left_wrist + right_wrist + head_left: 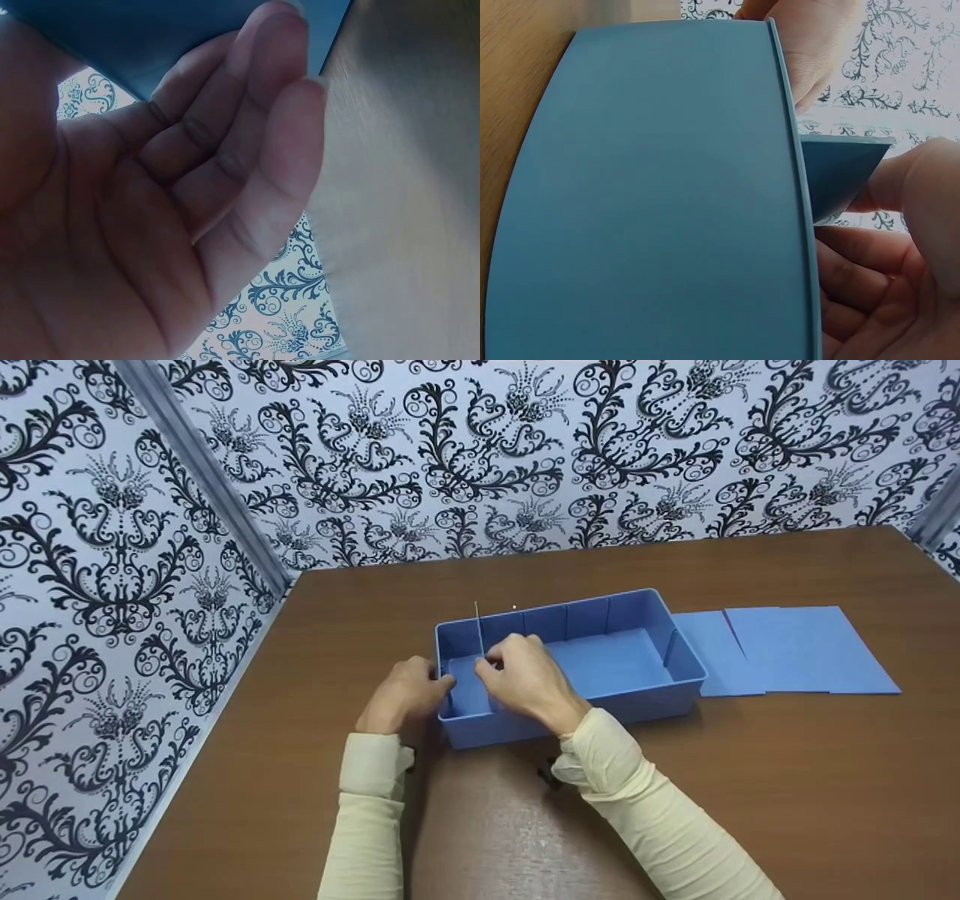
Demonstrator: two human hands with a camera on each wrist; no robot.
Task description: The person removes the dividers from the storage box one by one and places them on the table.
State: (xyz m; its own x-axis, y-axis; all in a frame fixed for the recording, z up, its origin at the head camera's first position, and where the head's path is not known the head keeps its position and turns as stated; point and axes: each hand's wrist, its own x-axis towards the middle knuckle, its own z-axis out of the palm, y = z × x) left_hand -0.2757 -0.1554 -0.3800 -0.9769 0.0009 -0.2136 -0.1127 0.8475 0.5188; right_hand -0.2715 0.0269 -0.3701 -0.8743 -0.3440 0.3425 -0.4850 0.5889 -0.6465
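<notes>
A long blue box (619,660) with slots along its inner walls lies on the table. My left hand (405,694) holds its left end wall, thumb over the rim and fingers outside; in the left wrist view those fingers (277,142) curl against the blue wall (165,34). Inside the box's left part, my right hand (529,675) pinches a thin blue divider (479,631) between thumb and fingers. The divider stands upright and crosswise, its far corner above the rim. In the right wrist view the divider (844,172) rises past the box's side wall (652,195).
Flat blue panels (810,649) lie overlapping on the wooden table (825,780), right of the box. Another blue panel (720,660) lies partly against the box's right end. Patterned wallpaper (480,457) covers the walls behind and to the left.
</notes>
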